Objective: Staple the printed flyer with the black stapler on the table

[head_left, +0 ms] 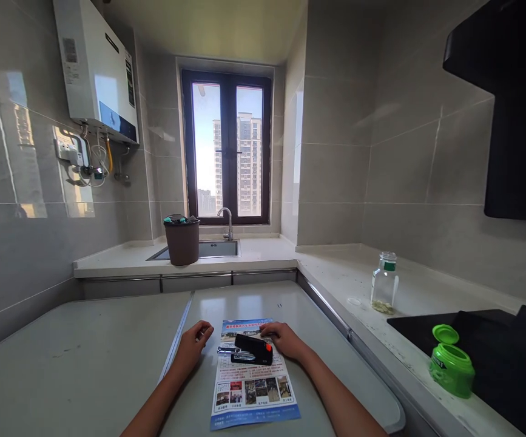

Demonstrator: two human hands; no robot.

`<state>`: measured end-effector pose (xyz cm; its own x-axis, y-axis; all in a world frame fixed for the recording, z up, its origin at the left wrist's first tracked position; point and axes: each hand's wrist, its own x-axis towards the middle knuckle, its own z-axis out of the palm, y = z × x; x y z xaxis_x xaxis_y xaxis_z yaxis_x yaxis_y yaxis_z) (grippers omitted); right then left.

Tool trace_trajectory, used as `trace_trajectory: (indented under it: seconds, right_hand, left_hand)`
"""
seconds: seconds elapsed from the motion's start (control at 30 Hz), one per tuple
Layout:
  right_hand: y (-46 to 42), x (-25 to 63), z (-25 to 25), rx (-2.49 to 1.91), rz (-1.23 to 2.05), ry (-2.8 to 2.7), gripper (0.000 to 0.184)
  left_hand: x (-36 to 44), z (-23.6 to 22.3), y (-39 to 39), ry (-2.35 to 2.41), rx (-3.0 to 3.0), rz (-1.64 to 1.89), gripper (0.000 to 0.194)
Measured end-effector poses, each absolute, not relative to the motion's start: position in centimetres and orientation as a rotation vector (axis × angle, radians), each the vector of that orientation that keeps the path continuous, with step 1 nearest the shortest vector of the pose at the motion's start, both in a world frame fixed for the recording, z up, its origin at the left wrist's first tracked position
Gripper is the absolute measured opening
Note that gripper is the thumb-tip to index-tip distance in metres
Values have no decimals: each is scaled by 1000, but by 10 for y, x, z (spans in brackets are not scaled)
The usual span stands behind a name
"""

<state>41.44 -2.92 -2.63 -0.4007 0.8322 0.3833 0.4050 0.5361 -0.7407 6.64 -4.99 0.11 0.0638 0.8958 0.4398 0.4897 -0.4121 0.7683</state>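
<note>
A black stapler with an orange-red piece at its right end lies on a printed flyer on the pale table. Its silver metal rail sticks out toward the left. My left hand rests by the flyer's left edge, its fingers loosely curled and apart from the thumb, with nothing visible in it. My right hand lies at the flyer's upper right, fingers stretched over the paper just behind the stapler, holding nothing that I can see.
A brown bin stands on the counter before a sink and faucet. To the right are a glass jar, a green open-lidded container and a black cooktop. A seam crosses the table.
</note>
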Motion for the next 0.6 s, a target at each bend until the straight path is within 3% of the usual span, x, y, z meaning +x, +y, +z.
trace_trajectory:
  seconds: [0.6]
  right_hand:
    - [-31,414,-23,-1026,744,-1993,30]
  left_hand:
    - [75,-2,-54,1270,2099,1194,49]
